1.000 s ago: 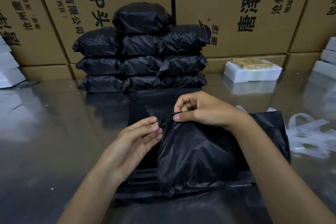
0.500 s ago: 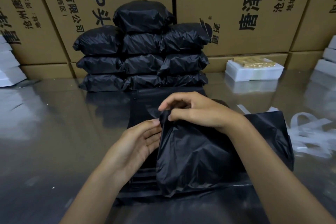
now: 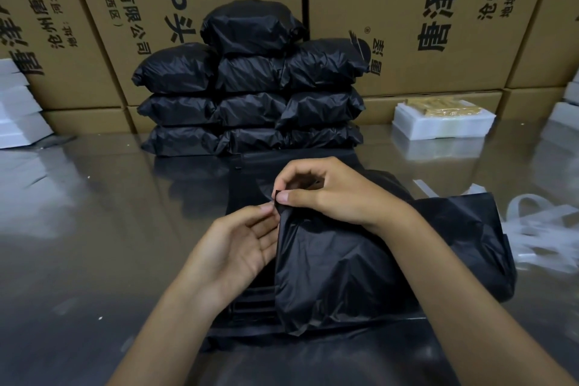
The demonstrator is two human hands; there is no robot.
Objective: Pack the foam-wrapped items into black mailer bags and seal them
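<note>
Right hand: the right hand [image 3: 326,194] lay over the top of the filled mailer bag [image 3: 360,263], its thumb and forefinger pinching the bag's upper left corner.
Left hand: the left hand [image 3: 241,244] sat just beside that corner, palm up, its fingertips [image 3: 266,207] meeting the same bit of film; whether they gripped it or only touched it could not be told.
Bag in hand: bulging, on a flat stack of empty mailers [image 3: 250,301] on the shiny surface [image 3: 78,260], close in front of the person.
Done: ten sealed black parcels [image 3: 250,88] stood stacked against the cartons [image 3: 438,25].
Left: this bag looked not yet sealed; a foam-wrapped item [image 3: 441,119] waited to the right, more white foam blocks [image 3: 18,113] at the left edge.
Strips: pale peeled strips [image 3: 539,229] lay to the right.
</note>
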